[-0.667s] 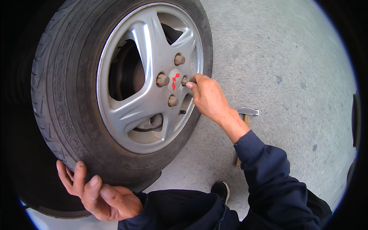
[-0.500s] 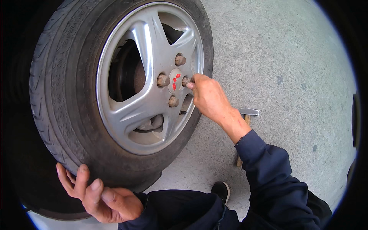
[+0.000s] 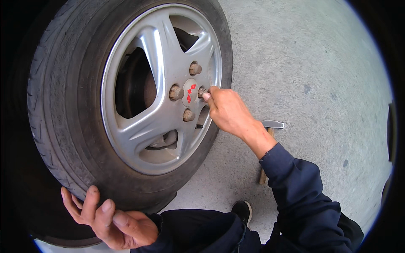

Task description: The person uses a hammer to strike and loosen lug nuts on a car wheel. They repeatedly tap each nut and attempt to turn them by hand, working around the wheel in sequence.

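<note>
A car wheel fills the left half of the view: a black tire (image 3: 80, 126) around a silver spoked rim (image 3: 149, 126). Several rusty lug nuts ring the centre cap (image 3: 190, 92), which bears a red emblem. My right hand (image 3: 231, 111) pinches the right-hand lug nut (image 3: 201, 92) between thumb and fingers; that nut is partly covered. At the tire's lower edge, my left hand (image 3: 112, 221) is palm up with its fingers spread and fingertips against the tread. The other nuts, such as the left one (image 3: 176, 92), sit in their recesses untouched.
On the grey concrete floor (image 3: 303, 76) to the right lies a hammer (image 3: 273, 124) with a wooden handle, partly hidden behind my right forearm. My shoe (image 3: 242, 211) shows at the bottom. Dark space surrounds the tire on the left.
The wheel appears slightly farther left and lower in the view. My right hand stays at the same lug nut, its thumb shifted a little; my left hand remains under the tire.
</note>
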`<state>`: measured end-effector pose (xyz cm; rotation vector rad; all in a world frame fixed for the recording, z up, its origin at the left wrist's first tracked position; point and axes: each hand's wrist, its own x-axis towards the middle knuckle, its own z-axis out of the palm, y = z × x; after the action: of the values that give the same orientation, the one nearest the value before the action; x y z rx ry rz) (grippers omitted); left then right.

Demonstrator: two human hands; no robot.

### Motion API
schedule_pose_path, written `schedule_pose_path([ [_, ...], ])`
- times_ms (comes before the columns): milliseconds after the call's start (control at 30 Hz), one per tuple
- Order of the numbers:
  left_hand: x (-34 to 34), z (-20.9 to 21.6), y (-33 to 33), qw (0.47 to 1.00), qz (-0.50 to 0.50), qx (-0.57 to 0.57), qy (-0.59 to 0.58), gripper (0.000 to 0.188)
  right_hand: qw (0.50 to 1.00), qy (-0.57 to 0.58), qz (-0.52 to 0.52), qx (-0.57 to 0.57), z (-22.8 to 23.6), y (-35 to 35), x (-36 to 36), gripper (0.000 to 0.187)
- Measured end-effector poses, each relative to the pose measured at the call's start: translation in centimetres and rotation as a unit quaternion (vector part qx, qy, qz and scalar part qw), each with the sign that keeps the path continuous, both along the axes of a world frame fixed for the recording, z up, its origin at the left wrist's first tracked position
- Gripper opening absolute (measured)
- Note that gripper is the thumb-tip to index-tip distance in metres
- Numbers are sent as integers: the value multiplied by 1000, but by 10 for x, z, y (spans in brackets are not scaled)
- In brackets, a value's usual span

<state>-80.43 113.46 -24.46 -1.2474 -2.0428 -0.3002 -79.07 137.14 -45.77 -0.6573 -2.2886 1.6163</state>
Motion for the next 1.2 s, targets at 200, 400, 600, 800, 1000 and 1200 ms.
schedule_pose_path([
  [200,2,2,-1,1000,19,-5,-7,27,999,12,25,28,-4,3,1,33],
  [400,4,2,-3,999,21,-9,-24,28,999,26,5,46,-8,1,1,25],
  [600,10,4,3,997,66,-26,-13,17,996,63,-16,54,-12,2,1,21],
  [800,8,3,-1,999,39,-12,-34,29,982,152,-89,-65,-19,-4,2,18],
  [1000,8,3,0,999,33,-3,-34,29,955,102,-141,-241,-20,-18,-6,16],
  [1200,8,3,4,999,33,2,-39,32,923,120,-149,-334,-19,-17,-7,16],
])
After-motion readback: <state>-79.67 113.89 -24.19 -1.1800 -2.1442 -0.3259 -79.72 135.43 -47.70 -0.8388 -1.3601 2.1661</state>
